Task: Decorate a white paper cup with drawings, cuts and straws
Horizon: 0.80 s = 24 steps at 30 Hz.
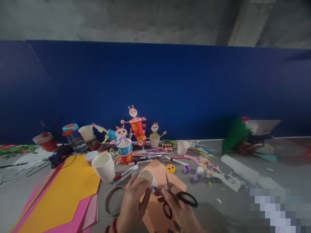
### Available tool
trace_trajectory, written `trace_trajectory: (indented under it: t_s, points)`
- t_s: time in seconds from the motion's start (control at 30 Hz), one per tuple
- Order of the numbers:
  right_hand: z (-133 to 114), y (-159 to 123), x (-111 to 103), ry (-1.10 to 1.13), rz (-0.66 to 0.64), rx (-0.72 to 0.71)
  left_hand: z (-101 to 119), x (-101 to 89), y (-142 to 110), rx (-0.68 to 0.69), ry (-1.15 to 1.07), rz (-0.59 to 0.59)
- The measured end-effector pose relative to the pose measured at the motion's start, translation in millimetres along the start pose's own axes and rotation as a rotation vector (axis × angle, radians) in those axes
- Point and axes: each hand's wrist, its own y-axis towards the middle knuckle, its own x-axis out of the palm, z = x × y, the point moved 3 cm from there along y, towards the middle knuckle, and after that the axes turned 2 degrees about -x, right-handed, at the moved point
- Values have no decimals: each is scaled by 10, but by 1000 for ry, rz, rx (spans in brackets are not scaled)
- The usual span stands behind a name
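My left hand [134,197] is wrapped round a white paper cup [147,175], which is tilted with its mouth facing up. Black-handled scissors [187,199] rest in my right hand [176,204], with the blades pointing up and away from me. The fingertips of my right hand meet the near side of the cup, and what they pinch there, if anything, is too small to make out. Beneath both hands lies a sheet of orange paper [157,213]. A yellow bunny-face cutout [170,167] lies just beyond the scissors.
Paper-cup figures [125,147] with bunny faces stand ahead. A larger white cup [104,166], a tape roll [113,200] and coloured paper sheets [73,184] lie to the left. Markers [145,161], a glue stick [198,173] and paper scraps [225,178] are scattered about. A blue partition [155,84] rises behind.
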Motion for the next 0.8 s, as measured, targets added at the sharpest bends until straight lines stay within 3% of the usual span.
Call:
trace_trajectory:
  t_s: [0.17, 0.33, 0.57, 0.67, 0.8]
  points:
    - [-48, 6, 93, 281, 6, 198, 3, -1, 19, 34, 64, 31]
    - [-59, 26, 89, 271, 55, 247, -4, 15, 25, 44, 98, 50]
    - [-199, 50, -64, -142, -122, -176, 21, 24, 15, 51, -8, 11]
    - [-384, 96, -157, -293, -291, -373, 12, 30, 18, 26, -87, -8]
    - [-548, 166, -247, -469, -519, -550, 19, 22, 72, -80, -153, -147]
